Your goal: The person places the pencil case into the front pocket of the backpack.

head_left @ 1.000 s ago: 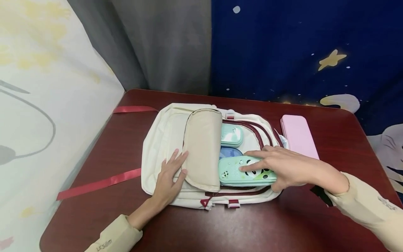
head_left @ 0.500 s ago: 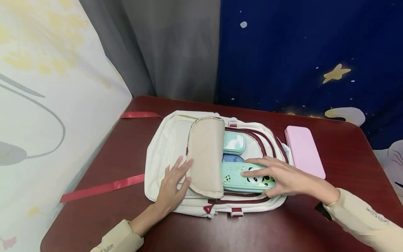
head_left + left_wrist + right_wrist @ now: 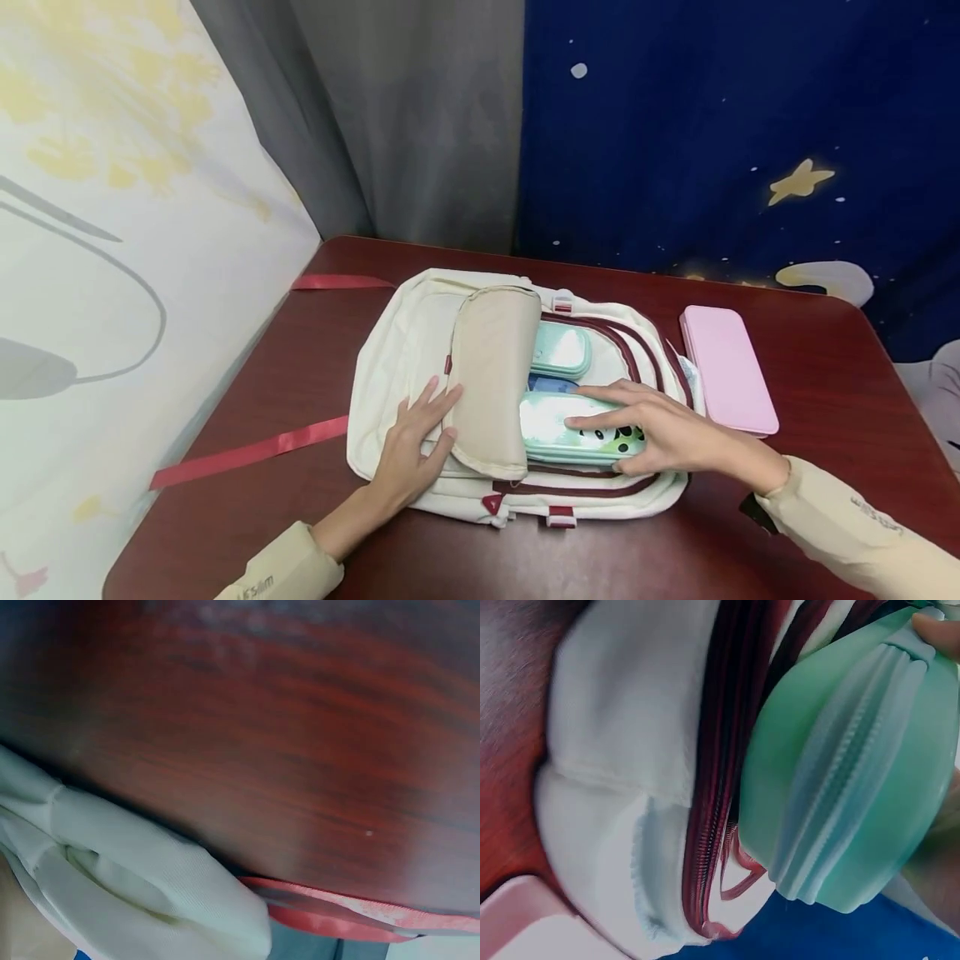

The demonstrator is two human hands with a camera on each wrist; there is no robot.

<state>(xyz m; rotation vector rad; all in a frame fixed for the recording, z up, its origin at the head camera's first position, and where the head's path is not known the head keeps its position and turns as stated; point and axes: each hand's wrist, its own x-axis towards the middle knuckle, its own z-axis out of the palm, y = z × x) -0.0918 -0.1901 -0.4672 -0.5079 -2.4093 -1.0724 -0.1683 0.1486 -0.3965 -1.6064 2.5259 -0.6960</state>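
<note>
A white backpack (image 3: 390,375) with dark red trim lies flat on the table, its beige flap (image 3: 493,375) across the middle. My left hand (image 3: 408,442) rests on it with fingers spread, fingertips at the flap's left edge. My right hand (image 3: 663,429) grips the right end of a mint-green panda pencil case (image 3: 551,423), whose left end meets the flap's right edge. In the right wrist view, the zipped end of that pencil case (image 3: 840,772) fills the right side. Behind it, a smaller mint case (image 3: 562,348) and a blue item (image 3: 552,384) sit partly hidden at the flap.
A pink box (image 3: 729,367) lies right of the backpack. Two red straps (image 3: 255,452) stretch left over the dark red table (image 3: 630,558). Curtains hang behind, and a pale patterned wall (image 3: 112,292) rises at the left.
The right hand and the panda pencil case have moved slightly left, bringing the case against the flap's edge. The left hand stays on the backpack. The head view has shifted a little.
</note>
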